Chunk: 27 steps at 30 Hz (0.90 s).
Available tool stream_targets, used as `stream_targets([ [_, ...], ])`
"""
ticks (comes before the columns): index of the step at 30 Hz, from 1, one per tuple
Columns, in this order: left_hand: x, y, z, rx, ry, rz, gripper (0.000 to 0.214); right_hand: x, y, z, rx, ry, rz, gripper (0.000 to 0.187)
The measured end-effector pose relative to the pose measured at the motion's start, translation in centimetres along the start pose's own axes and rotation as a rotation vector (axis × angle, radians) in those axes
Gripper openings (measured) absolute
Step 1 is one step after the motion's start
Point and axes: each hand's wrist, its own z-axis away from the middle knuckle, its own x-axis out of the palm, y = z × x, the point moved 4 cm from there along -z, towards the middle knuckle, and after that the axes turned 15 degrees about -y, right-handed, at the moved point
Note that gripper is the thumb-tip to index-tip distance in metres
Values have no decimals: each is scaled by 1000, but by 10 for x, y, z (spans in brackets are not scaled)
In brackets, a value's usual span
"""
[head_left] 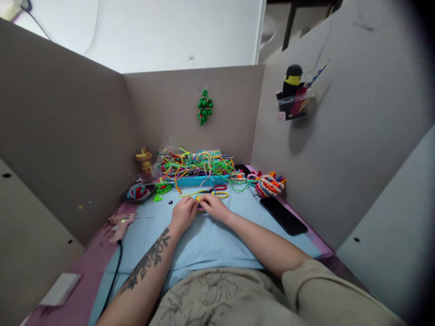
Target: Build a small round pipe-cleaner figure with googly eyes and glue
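Note:
Over the middle of the light blue cloth, my left hand [185, 210] and my right hand [215, 207] meet with their fingers pinched. Between them is a small pipe-cleaner piece [199, 198] with a yellow top and some pink beneath. My fingers hide most of it. Just beyond my right hand lie scissors [221, 195] with yellow handles, beside a red-handled tool [219, 187]. A small black round bit [170, 202] rests left of my left hand.
Behind is a blue tray [204, 181] heaped with pipe cleaners [197, 164]. At left are a pink glue gun [122, 226], its cord and a round dish [126, 194]. A phone [283, 215] and a striped pipe-cleaner figure [269, 184] lie at right. Grey panels [190, 113] enclose three sides.

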Motion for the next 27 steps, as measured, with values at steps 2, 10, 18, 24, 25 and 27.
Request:
stream_targets([
  [2,-3,1,0,-17,14,51,15,0,1,0,5,19,-36,11],
  [10,-7,-13,-1,-122,103,250,16,-7,3,-1,31,86,-60,10],
  [18,-3,-13,-3,-174,161,401,17,-1,9,-5,162,90,-259,7],
  [24,-3,-17,-3,-244,206,521,17,6,11,-6,105,90,-389,9],
  [25,-3,-17,-3,-256,210,556,17,7,12,-6,100,97,-416,9],
  [27,-1,-16,-3,-272,215,640,18,9,13,-7,97,100,-495,10],
])
